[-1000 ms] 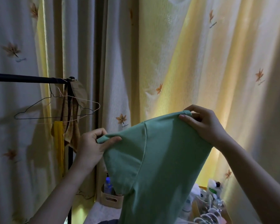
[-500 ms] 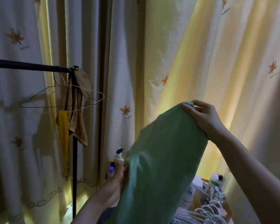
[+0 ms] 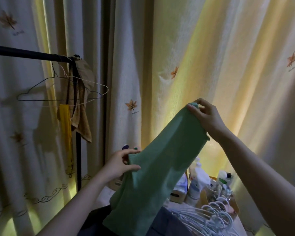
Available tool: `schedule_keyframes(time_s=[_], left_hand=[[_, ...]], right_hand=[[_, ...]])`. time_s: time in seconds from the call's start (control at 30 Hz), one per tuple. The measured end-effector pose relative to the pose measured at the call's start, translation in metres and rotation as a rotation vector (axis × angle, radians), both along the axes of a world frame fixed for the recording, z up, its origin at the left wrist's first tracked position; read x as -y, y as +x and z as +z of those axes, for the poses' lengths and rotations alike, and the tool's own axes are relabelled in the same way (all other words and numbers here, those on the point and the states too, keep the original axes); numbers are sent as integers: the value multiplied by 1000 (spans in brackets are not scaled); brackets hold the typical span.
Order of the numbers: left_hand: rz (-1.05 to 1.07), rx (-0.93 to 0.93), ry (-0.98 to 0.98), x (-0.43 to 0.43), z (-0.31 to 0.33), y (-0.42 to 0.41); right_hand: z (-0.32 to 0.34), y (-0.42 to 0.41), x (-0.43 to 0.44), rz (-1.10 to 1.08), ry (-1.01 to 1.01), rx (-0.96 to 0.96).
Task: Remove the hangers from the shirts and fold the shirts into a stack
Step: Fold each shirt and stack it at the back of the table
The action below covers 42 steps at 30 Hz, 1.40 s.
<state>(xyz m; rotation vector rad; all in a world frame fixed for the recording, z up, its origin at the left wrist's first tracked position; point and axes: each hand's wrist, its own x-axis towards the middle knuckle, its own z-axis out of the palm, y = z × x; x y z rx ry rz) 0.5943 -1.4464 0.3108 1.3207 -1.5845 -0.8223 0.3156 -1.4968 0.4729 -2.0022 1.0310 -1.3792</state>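
Observation:
A green shirt (image 3: 157, 169) hangs folded lengthwise in the air between my hands. My right hand (image 3: 206, 116) pinches its top corner high on the right. Lower on the left, my left hand (image 3: 121, 164) grips the shirt's left edge between thumb and fingers. The shirt's lower end drops out of view at the bottom. A pile of white hangers (image 3: 206, 217) lies at the lower right. Two empty wire hangers (image 3: 61, 92) hang on the black rail (image 3: 27, 54) at the left.
Brown and yellow cloths (image 3: 78, 116) hang from the rail's end by its upright post (image 3: 78, 160). Bottles and boxes (image 3: 199, 183) crowd a surface behind the shirt. Leaf-patterned curtains (image 3: 211, 57) fill the background. Dark folded fabric (image 3: 167, 225) lies beneath the shirt.
My left hand let go of the shirt's top left corner, dropped, and now grips the shirt's left edge lower down. My right hand stayed up holding its corner. The shirt now hangs slanted.

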Motion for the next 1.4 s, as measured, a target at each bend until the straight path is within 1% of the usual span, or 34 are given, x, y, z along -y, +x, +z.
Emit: schedule_keyframes(time_s=[0.1, 0.2, 0.3, 0.37, 0.47, 0.53, 0.6, 0.7, 0.77, 0.83, 0.93, 1.0, 1.03, 1.13, 1.2, 1.27, 1.3, 1.4], left_hand=[[87, 240, 1, 20, -9, 6], [168, 334, -55, 37, -9, 11], [201, 306, -184, 48, 8, 13], [198, 231, -199, 50, 26, 12], [209, 180, -230, 45, 44, 14], [136, 139, -223, 33, 52, 20], [-29, 145, -117, 17, 54, 24], [-234, 333, 186, -7, 34, 22], [-351, 477, 354, -18, 3, 14], [-452, 555, 490, -31, -33, 3], [-571, 595, 648, -49, -92, -14], [-584, 645, 685, -59, -126, -23], [-584, 644, 691, -63, -141, -25], [-542, 509, 771, -68, -175, -27], [-463, 491, 822, -71, -195, -22], [-389, 491, 877, -77, -220, -16], [-358, 446, 902, -81, -234, -13], [-253, 188, 1012, -95, -259, -8]], right_hand=[[-13, 18, 17, -50, -6, -1], [-12, 33, 33, -64, -43, 14], [9, 38, 45, -77, -136, 13], [30, 39, 46, -51, -226, 17], [57, 41, 36, -12, -335, 17], [62, 43, 20, 14, -376, 2], [57, 43, 0, 66, -391, -44], [31, 40, -30, 212, -277, -139], [2, 38, -44, 306, -162, -221], [-36, 36, -51, 361, -17, -269], [-99, 32, -54, 395, 216, -297], [-137, 35, -49, 385, 300, -333], [-154, 39, -42, 362, 325, -355], [-205, 53, -12, 227, 422, -481], [-240, 54, 1, 94, 546, -584], [-281, 44, 1, 6, 657, -701], [-303, 35, -4, -21, 698, -773], [-366, 4, -32, -15, 830, -948]])
